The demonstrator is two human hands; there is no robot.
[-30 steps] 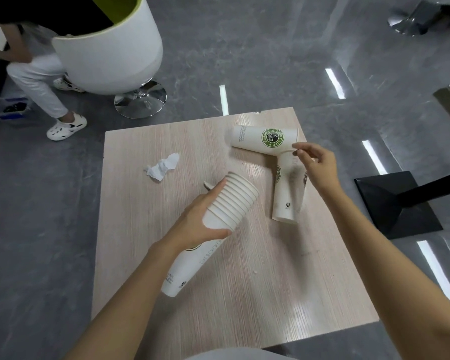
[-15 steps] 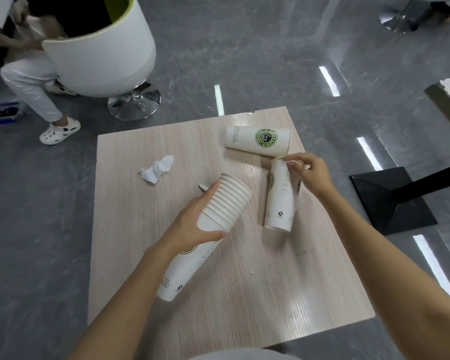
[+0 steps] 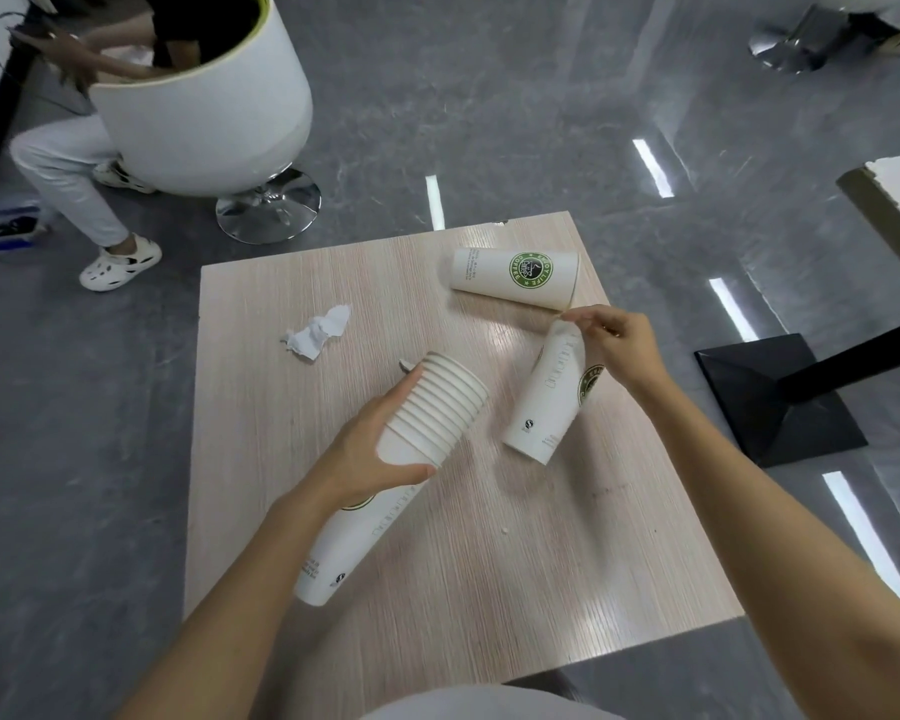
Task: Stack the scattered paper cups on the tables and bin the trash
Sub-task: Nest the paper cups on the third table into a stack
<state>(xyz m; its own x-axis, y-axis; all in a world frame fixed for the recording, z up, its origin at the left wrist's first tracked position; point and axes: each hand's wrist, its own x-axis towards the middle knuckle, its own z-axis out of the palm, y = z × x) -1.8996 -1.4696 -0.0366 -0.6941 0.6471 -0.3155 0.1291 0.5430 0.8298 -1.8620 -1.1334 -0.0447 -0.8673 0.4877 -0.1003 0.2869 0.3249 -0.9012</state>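
My left hand (image 3: pixel 372 454) grips a tilted stack of several white paper cups (image 3: pixel 427 407), rims pointing up and right, over the light wooden table (image 3: pixel 261 418). My right hand (image 3: pixel 619 350) pinches the rim of a single white cup with a green logo (image 3: pixel 552 397), which hangs bottom-down just right of the stack. Another logo cup (image 3: pixel 515 277) lies on its side near the table's far right corner. A crumpled white tissue (image 3: pixel 317 337) rests on the table at the left.
A person sits in a white tub chair with a chrome base (image 3: pixel 204 122) beyond the table's far left. A black table base (image 3: pixel 780 402) stands on the grey floor at right. A second table's corner (image 3: pixel 894 194) shows at far right.
My right hand has lifted the single cup by its rim off the table and swung it closer to the stack. The left hand keeps holding the stack.
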